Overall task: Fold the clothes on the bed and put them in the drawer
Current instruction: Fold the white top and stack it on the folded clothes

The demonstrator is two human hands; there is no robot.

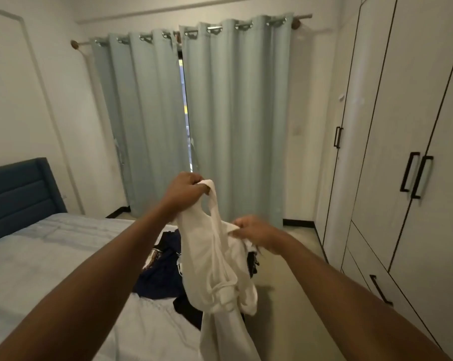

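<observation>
Thin, limp white garment (215, 269) is gripped by left hand (185, 190) and pinched by right hand (256, 231); crumpled dark clothes (163, 272) partly hidden at 7 o'clock on quilted bed (37, 256).

a heap of clothes (165, 272) lies on the bed (37, 261), wardrobe (402, 126) to its right, curtains (194, 113) behind.

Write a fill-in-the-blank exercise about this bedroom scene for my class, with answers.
The left hand and right hand hold up a ____ garment.
The higher grip belongs to the ____ hand.
Dark clothes lie heaped on the ____.
The wardrobe doors are all ____.
Answers: white, left, bed, closed.
</observation>
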